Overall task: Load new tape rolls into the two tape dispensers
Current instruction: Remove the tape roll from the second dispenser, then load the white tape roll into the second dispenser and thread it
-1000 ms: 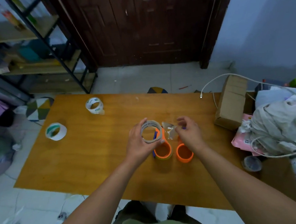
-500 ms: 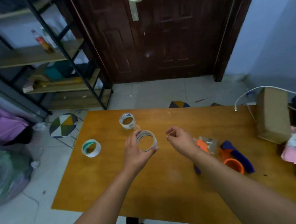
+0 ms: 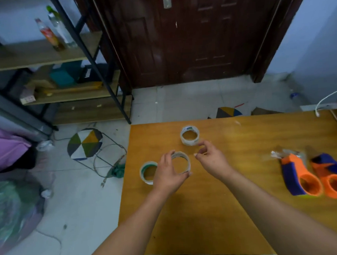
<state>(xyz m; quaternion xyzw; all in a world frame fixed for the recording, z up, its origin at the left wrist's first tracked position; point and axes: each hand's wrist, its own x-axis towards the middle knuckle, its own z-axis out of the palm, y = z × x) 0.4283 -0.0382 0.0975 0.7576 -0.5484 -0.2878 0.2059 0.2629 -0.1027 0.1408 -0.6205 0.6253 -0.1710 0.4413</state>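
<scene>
Our left hand (image 3: pixel 167 173) is clamped round a clear roll (image 3: pixel 180 162), fingers over the top, thumb underneath, the ring held on edge just above the tabletop (image 3: pixel 198 214). Just right of that grip, our right hand (image 3: pixel 210 159) has thumb and forefinger pressed together; whether they pinch the tape's loose end we cannot tell, it is too thin to see.

The step in hand looks like finding and freeing the tape end. To do it well, we keep the left grip firm on the rim, not on the sticky face, and draw the end out straight so it does not fold back on itself.

The roll is pale and thin-walled with a wide open core. Just left of the left grip lies a green-cored roll (image 3: pixel 148 173); beyond the right grip lies a third roll (image 3: pixel 190 136), flat. Well to the right wait two orange-and-blue dispensers (image 3: pixel 312 176), both empty.
</scene>
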